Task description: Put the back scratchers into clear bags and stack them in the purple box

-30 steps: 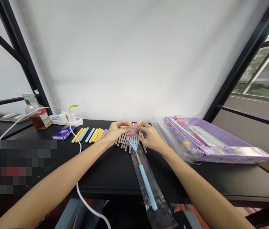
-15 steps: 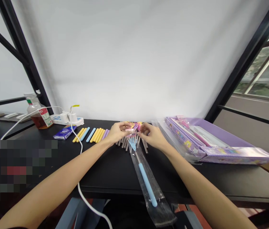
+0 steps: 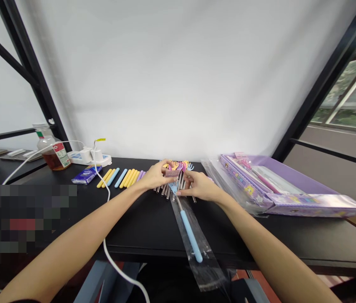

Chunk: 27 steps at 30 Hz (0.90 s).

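A back scratcher [image 3: 192, 237] with a light-blue handle, metal rod and claw-shaped blue head lies inside a long clear plastic bag [image 3: 208, 269]. The bag's lower end hangs over the table's front edge. My left hand [image 3: 156, 176] pinches a pinkish strip [image 3: 172, 173] at the bag's top end, just above the claw. At the right side of the claw is my right hand [image 3: 200, 186]; its thumb reaches the scratcher's neck, apart from its bent index finger. Behind both hands, several more scratchers with colourful claws [image 3: 184, 165] and metal rods lie side by side, partly hidden.
Yellow, blue and purple handles [image 3: 129, 178] lie in a row at left, beside a purple packet [image 3: 86, 174], a power strip [image 3: 100, 159] and a bottle [image 3: 53, 151]. A white cable [image 3: 107, 235] crosses the table. At right stands an open purple box [image 3: 310, 206] beside clear plastic bags [image 3: 228, 187].
The bagged scratcher has shifted slightly up and left. My right hand has come down from the pinkish strip, its thumb now at the scratcher's neck. My left hand keeps its pinch.
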Motion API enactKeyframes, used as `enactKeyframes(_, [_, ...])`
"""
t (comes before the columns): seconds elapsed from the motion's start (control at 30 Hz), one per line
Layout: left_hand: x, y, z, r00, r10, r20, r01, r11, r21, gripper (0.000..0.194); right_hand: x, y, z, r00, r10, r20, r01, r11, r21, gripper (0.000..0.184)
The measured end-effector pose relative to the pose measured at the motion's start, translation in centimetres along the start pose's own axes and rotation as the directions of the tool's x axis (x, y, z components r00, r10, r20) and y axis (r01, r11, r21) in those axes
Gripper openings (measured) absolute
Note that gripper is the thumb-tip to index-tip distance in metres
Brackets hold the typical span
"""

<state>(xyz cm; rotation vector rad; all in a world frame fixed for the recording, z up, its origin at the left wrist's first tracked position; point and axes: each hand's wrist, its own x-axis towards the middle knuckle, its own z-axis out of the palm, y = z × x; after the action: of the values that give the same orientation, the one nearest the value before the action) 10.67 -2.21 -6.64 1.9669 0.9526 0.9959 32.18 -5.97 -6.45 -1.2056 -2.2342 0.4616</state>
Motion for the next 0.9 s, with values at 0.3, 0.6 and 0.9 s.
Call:
enactKeyframes(0.3, [0.0,0.5,-1.0,0.994,-0.099,0.046,0.106,0.979,-0.176,0.074,-0.2,-0.2,-0.3,0.999,0.021,0.048,-0.022,1.000,0.019,0.048])
enactKeyframes(0.6, [0.1,0.6,-1.1,0.995,-0.071,0.069,0.089,0.949,-0.303,0.073,-0.3,-0.5,-0.4,0.998,0.046,0.041,-0.052,0.983,0.177,0.048])
enactKeyframes(0.9, [0.8,1.2,-1.3,0.911,-0.049,-0.408,-0.126,0.913,-0.389,0.059,-0.6,-1.7,-1.5,0.981,0.058,0.184,-0.123,0.922,0.366,0.039])
